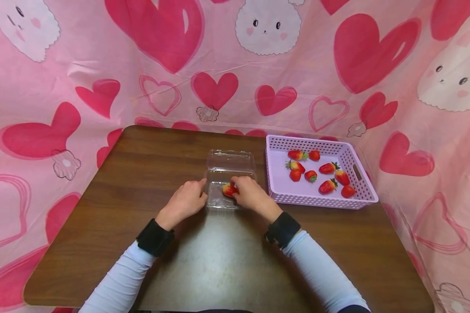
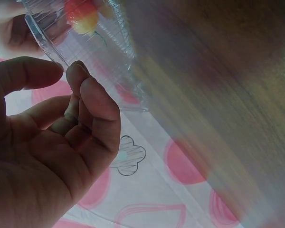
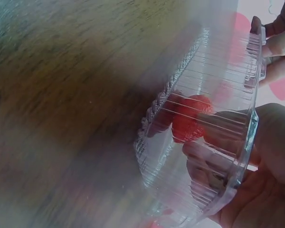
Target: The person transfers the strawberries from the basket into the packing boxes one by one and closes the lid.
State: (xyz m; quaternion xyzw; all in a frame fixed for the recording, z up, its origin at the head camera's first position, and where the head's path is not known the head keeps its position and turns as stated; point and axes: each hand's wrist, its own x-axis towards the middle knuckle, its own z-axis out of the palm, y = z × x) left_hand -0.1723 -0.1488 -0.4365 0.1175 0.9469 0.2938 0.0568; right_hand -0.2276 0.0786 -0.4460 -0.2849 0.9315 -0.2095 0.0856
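Note:
A clear plastic clamshell box (image 1: 216, 201) lies on the table with its lid (image 1: 231, 161) folded back, away from me. At the box's left rim, my left hand (image 1: 185, 199) pinches the edge between thumb and fingertips, as the left wrist view shows. My right hand (image 1: 254, 198) reaches over the right side and holds a red strawberry (image 1: 228, 190) with a pale yellowish end inside the box. Through the ribbed wall in the right wrist view, fingers (image 3: 223, 126) lie against the strawberry (image 3: 192, 118), low in the box.
Right of the box stands a lilac perforated basket (image 1: 297, 200) with several strawberries (image 1: 328, 186) scattered on its bottom. The dark wooden table (image 1: 141, 165) has rounded corners. Pink heart-and-bunny cloth (image 1: 215, 52) hangs behind it and along both sides.

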